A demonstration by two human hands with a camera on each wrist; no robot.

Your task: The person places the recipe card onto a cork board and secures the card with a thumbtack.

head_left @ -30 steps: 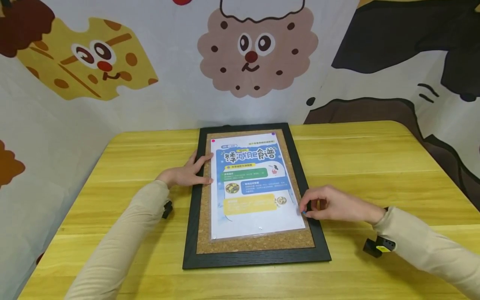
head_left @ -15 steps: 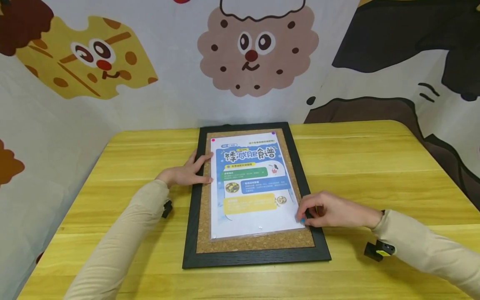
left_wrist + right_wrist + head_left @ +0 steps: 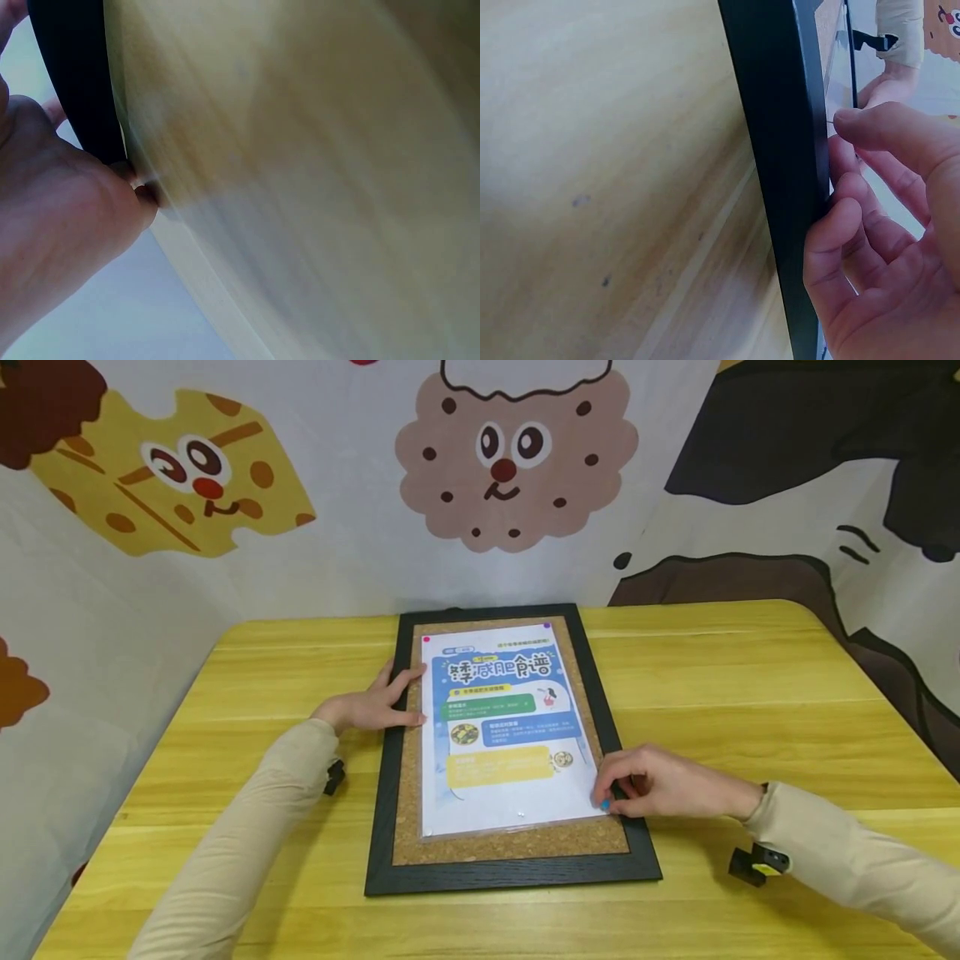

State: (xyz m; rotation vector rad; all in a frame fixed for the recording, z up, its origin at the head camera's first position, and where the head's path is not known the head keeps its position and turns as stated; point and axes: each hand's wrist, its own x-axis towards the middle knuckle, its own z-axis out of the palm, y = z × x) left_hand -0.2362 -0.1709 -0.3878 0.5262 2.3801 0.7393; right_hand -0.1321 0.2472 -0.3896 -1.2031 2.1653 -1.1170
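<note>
A printed poster in a clear sleeve (image 3: 480,810) lies on a cork board (image 3: 525,843) with a black frame (image 3: 517,878). My left hand (image 3: 371,706) rests across the frame's left side, fingers spread, tips at the poster's left edge. Between thumb and forefinger my right hand (image 3: 663,783) pinches a blue pushpin (image 3: 604,805) at the poster's lower right corner. In the right wrist view, a thin needle (image 3: 830,121) shows by the fingertips; whether it touches the poster is unclear. A pink pin (image 3: 426,640) and a purple pin (image 3: 547,626) sit in the top corners.
The board lies on a yellow wooden table (image 3: 750,693), its far end close to a cartoon-printed wall cloth (image 3: 337,568). Each wrist carries a small black camera, such as the right wrist camera (image 3: 759,864).
My right hand has slid a little down the poster's right edge to its lower corner with the blue pushpin, then nearly stopped. The left hand has stayed in place.
</note>
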